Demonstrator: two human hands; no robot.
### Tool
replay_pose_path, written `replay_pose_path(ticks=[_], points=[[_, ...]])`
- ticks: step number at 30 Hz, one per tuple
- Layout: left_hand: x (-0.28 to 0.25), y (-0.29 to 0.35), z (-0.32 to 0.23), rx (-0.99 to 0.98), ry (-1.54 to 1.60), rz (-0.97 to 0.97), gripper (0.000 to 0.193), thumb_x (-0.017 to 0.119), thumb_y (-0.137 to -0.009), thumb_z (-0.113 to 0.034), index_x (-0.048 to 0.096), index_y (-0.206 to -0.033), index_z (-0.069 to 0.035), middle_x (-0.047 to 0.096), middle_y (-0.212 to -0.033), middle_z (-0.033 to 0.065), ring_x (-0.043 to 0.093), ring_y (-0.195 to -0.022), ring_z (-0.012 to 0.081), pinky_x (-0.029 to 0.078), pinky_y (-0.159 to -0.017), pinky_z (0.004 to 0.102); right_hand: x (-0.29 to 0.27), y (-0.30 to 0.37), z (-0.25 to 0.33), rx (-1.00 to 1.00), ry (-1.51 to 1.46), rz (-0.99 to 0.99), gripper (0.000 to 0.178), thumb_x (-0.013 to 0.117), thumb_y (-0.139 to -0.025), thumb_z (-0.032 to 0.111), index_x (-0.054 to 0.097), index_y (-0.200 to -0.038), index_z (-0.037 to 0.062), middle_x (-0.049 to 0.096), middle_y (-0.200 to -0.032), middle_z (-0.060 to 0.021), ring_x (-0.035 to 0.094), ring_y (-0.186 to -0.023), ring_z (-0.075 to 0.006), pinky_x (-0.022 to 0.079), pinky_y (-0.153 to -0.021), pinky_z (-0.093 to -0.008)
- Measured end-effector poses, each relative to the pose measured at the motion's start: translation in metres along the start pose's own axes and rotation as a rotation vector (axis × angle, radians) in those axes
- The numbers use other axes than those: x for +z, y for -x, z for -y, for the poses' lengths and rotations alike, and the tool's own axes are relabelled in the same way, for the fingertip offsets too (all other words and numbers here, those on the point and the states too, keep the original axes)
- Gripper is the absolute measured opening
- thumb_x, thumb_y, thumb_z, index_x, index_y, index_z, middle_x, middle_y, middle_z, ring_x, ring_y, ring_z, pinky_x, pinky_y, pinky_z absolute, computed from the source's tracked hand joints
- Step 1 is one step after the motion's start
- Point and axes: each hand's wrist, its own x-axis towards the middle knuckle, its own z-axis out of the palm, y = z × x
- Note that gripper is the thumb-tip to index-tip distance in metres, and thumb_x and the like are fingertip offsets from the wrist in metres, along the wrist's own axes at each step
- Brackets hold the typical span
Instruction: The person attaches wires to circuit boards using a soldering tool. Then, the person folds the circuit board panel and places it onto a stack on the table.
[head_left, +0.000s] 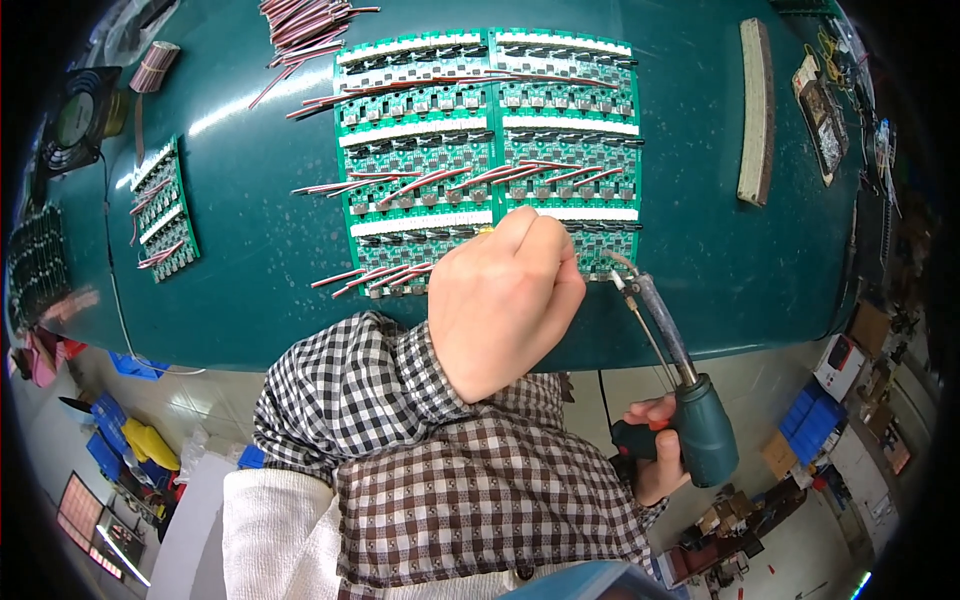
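Observation:
A large green circuit board panel with rows of small parts and red-and-white wires lies on the dark green table. My left hand is closed in a fist over the panel's near edge; whatever it pinches is hidden. My right hand grips a soldering gun with a dark green body. Its metal tip points at the panel's near right corner, beside my left hand. A thin solder wire runs along the gun's barrel.
A smaller green board with wires lies at the left. Loose red-and-white wires are piled at the top. A long pale strip sits at the right. A small fan stands at far left. Blue bins are on the floor below.

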Motion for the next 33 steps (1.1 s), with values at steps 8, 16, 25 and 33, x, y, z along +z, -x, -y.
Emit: replay_pose_path(ticks=[8, 16, 25, 33], points=[[-0.017, 0.004, -0.004, 0.007, -0.011, -0.069, 0.011, 0.067, -0.074, -0.007, 0.057, -0.079, -0.007, 0.056, -0.071, 0.0105, 0.060, -0.060, 0.0295, 0.049, -0.053, 0.0389, -0.013, -0.006, -0.007, 0.050, -0.157, 0.015, 0.045, 0.065, -0.090, 0.030, 0.053, -0.117, -0.0037, 0.062, -0.095, -0.0104, 0.064, -0.085, -0.0231, 0.056, -0.073, -0.0347], [0.004, 0.017, 0.004, 0.065, 0.078, -0.079, 0.011, 0.061, -0.080, -0.012, 0.054, -0.082, -0.004, 0.055, -0.077, 0.0128, 0.060, -0.068, 0.0336, 0.049, -0.057, 0.0434, -0.016, -0.058, -0.017, 0.173, -0.404, 0.024, 0.042, 0.046, -0.099, 0.047, 0.054, -0.116, 0.0102, 0.058, -0.093, 0.0005, 0.057, -0.093, -0.0154, 0.048, -0.081, -0.0329], [-0.001, 0.008, 0.001, 0.057, 0.110, -0.054, 0.014, 0.058, -0.080, -0.012, 0.052, -0.077, 0.001, 0.056, -0.078, 0.0172, 0.059, -0.069, 0.0369, 0.048, -0.061, 0.0467, 0.015, -0.090, 0.004, 0.103, -0.585, -0.101, 0.031, 0.056, -0.095, 0.040, 0.061, -0.104, 0.0104, 0.059, -0.083, 0.0022, 0.058, -0.081, -0.0134, 0.048, -0.069, -0.0274], [0.002, 0.011, 0.005, 0.060, 0.125, -0.033, 0.008, 0.059, -0.078, -0.012, 0.055, -0.077, -0.005, 0.058, -0.079, 0.0124, 0.061, -0.071, 0.0338, 0.048, -0.062, 0.0442, 0.004, -0.100, -0.010, 0.076, -0.552, -0.091, 0.030, 0.057, -0.094, 0.040, 0.061, -0.103, 0.0120, 0.062, -0.092, 0.0006, 0.058, -0.087, -0.0154, 0.049, -0.072, -0.0293]])
